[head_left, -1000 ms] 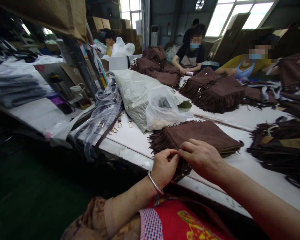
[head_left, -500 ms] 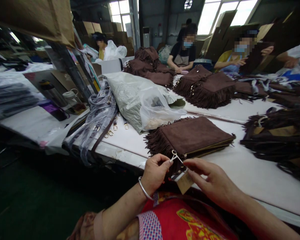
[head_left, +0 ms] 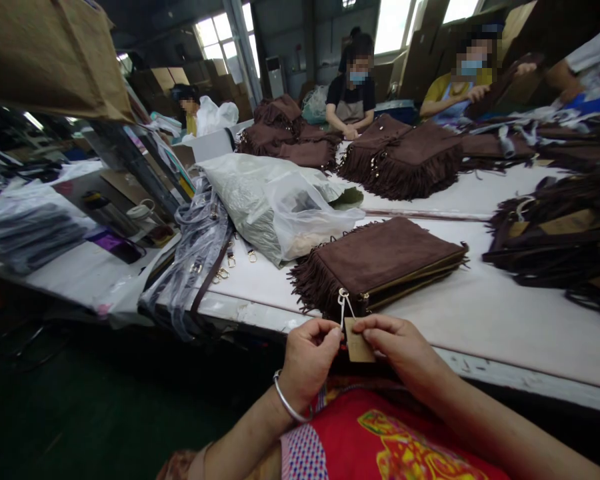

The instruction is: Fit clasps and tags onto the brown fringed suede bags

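Observation:
A brown fringed bag (head_left: 385,257) lies on the table just beyond my hands, its zipped edge toward me. A white string (head_left: 342,308) runs through a gold ring (head_left: 343,293) at the bag's near corner. My left hand (head_left: 310,353) pinches one end of that string between thumb and fingertips. Between the thumb and fingers of my right hand (head_left: 397,343) is a tan hang tag (head_left: 359,341), hanging just below the bag's edge. The other strand of the string leads down to the tag.
Left of the bag lie a grey-white plastic sack (head_left: 270,193), plastic-wrapped straps (head_left: 195,257) and several gold clasps (head_left: 223,273). More fringed bags (head_left: 415,157) are piled farther back, and another dark pile (head_left: 555,233) is at right. Co-workers (head_left: 353,93) sit across the table.
My right hand has taken hold of the tag, which hung loose and tilted below it before. My left hand has lowered slightly, still pinching the string. The camera view has shifted a little.

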The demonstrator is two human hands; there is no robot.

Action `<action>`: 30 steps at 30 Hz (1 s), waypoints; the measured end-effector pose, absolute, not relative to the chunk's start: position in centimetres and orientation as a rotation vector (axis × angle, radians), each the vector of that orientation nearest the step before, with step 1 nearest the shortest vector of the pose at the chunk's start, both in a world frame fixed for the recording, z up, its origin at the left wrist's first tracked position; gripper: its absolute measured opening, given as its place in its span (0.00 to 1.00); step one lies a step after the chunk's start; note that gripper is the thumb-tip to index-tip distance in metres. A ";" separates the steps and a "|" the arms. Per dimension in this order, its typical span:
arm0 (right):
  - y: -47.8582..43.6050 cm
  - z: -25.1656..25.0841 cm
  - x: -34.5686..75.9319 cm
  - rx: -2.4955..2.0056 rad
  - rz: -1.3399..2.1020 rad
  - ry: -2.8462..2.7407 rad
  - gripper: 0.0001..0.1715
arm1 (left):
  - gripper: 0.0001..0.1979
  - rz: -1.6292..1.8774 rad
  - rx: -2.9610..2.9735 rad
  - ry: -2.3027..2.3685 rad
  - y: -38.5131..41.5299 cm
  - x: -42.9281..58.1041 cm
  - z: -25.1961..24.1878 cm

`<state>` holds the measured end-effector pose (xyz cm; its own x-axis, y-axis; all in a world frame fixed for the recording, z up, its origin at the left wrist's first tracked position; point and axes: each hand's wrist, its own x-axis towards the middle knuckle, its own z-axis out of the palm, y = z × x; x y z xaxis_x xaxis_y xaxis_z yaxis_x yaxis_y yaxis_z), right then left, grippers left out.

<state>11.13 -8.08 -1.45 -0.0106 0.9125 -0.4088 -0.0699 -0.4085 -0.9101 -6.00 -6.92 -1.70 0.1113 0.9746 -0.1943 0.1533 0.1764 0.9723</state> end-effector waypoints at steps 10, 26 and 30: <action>-7.4 -0.6 10.0 -1.457 1.379 -1.206 0.18 | 0.10 0.965 1.628 1.372 -7.6 -6.1 -1.1; -7.8 -1.5 10.4 -1.510 1.211 -1.317 0.16 | 0.08 1.056 1.129 0.992 -7.2 -5.0 -1.8; -7.7 -1.2 10.4 -1.509 1.198 -1.312 0.17 | 0.10 1.027 1.018 0.946 -6.8 -5.2 -1.8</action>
